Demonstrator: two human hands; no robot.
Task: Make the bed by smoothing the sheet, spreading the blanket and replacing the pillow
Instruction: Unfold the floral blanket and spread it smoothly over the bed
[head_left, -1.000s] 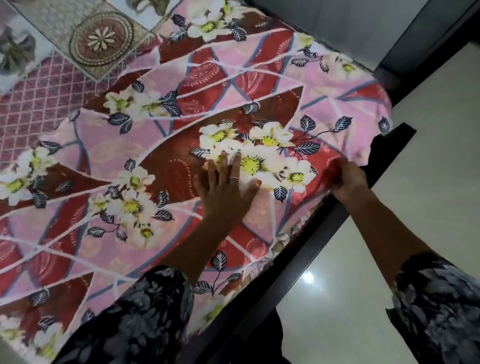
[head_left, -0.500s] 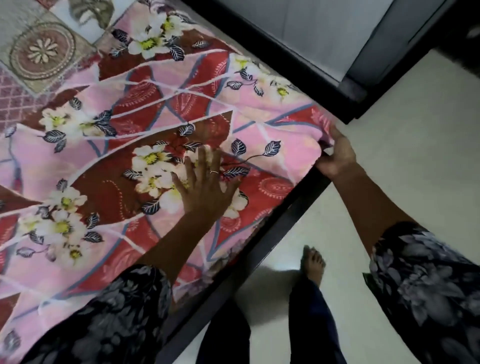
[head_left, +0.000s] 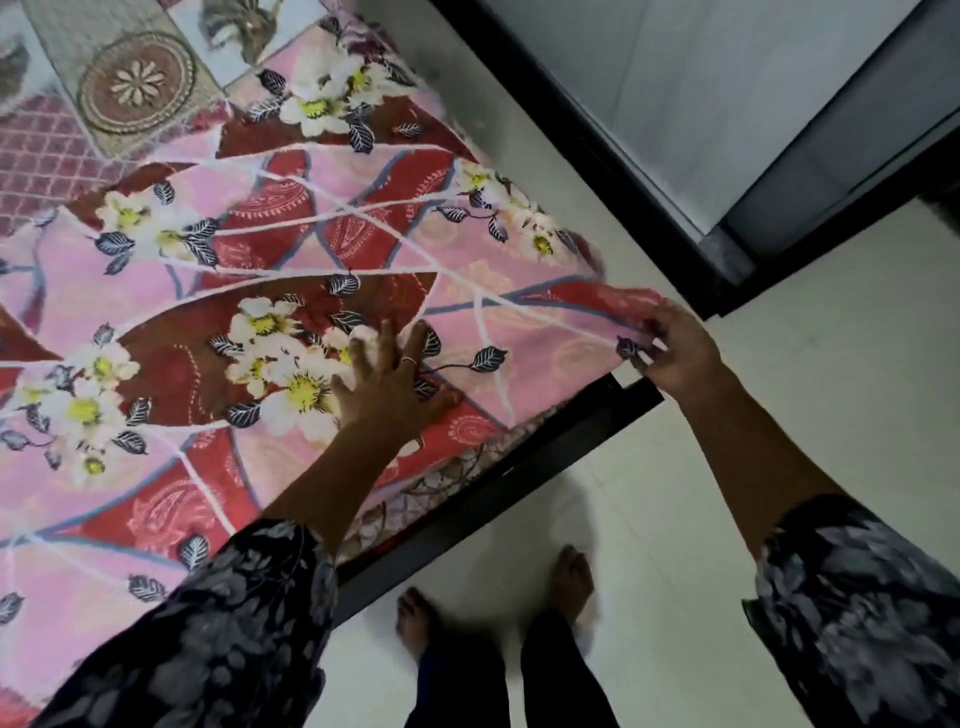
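Fingers (head_left: 387, 345) of your left hand (head_left: 387, 387) lie spread and straight, pressed flat on the pink and red flowered blanket (head_left: 322, 249) near the bed's side edge. Your right hand (head_left: 675, 351) pinches the blanket's corner (head_left: 631, 306), fingertips curled round the cloth where it reaches past the corner of the black bed frame (head_left: 519, 488). The blanket covers the near part of the bed, a narrow strip of patterned sheet (head_left: 441, 483) showing under its side edge. A different patchwork cover (head_left: 119, 88) shows beyond its far edge. No pillow is in view.

The step in hand looks like squaring the corner while you spread the blanket. Keep your left palm firm as an anchor so the middle stays put, and draw the corner outward along the bed's diagonal, not straight toward you, so the creases run out to the edge. Pull low and level; lifting high would likely drag cloth from under your flat hand. Once the corner sits over the frame's corner, let it drop evenly and sweep your left palm toward it. Your bare feet (head_left: 571, 582) stand on the pale floor (head_left: 779, 415) close to the frame, so mind your toes as you shift.
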